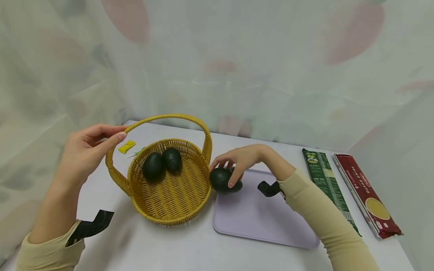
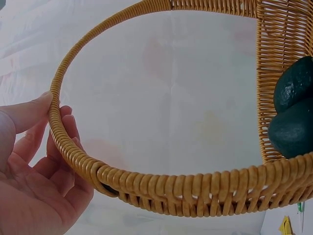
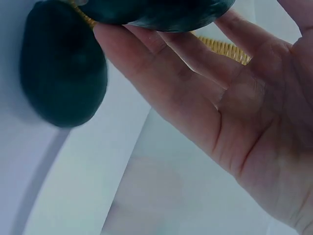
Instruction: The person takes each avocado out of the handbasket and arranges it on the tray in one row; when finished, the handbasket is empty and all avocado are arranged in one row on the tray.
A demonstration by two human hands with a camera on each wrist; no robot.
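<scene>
Wicker basket (image 1: 183,192): hndl (image 1: 169,116) arch pts up, spans L-R | L hand (image 1: 83,152) pinching hndl | R hand (image 1: 245,159) gripping avocado (image 1: 219,180)

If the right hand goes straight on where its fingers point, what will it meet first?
Probably the right rim of the basket, just past the avocado that the right hand holds; depth there is unclear.

The basket (image 1: 169,221) stood on the table (image 1: 162,244), two avocados (image 1: 153,166) (image 1: 172,159) in it toward its back left. The left hand (image 1: 84,150) was on the left part of its handle (image 1: 174,116). Just right of the basket, a third avocado (image 1: 220,180) was in the right hand (image 1: 244,160), a fourth avocado (image 3: 63,68) beside it. Right of the basket lay the tray (image 1: 264,214); farther right, a packet (image 1: 329,180), then a spaghetti packet (image 1: 367,195). Behind-left of the basket lay a wrapper (image 1: 127,146).
</scene>
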